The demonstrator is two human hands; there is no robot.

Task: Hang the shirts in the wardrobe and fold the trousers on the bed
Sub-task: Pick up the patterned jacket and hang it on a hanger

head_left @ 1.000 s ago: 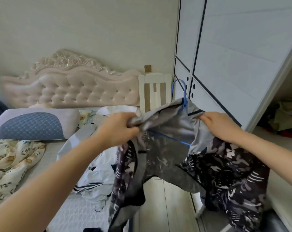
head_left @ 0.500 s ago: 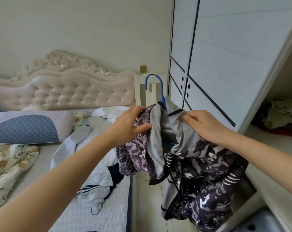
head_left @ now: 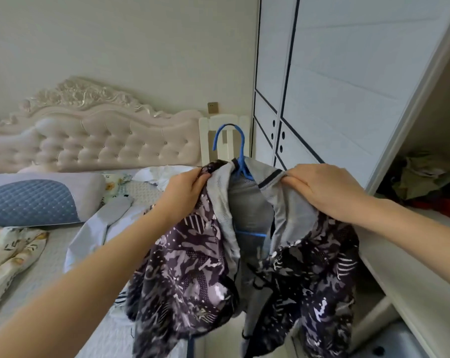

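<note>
A dark camouflage-patterned shirt (head_left: 187,270) with a grey mesh lining hangs open on a blue hanger (head_left: 238,148), held up in front of me between the bed and the wardrobe. My left hand (head_left: 185,188) grips the shirt's left shoulder edge. My right hand (head_left: 324,189) grips the right shoulder and collar. The hanger's hook sticks up between my hands, and its lower bar shows inside the shirt. The white wardrobe (head_left: 347,73) stands at the right, its open section at the far right.
The bed (head_left: 38,275) at the left carries a blue-and-white pillow (head_left: 35,200), a floral quilt (head_left: 7,257) and white garments (head_left: 94,228). A white chair (head_left: 223,136) stands behind the hanger. Crumpled clothes (head_left: 425,184) lie on a wardrobe shelf.
Both hands have spread the shirt wider over the hanger, so the shirt hangs open with the lining showing. The hanger's hook now stands upright, centred between my hands.
</note>
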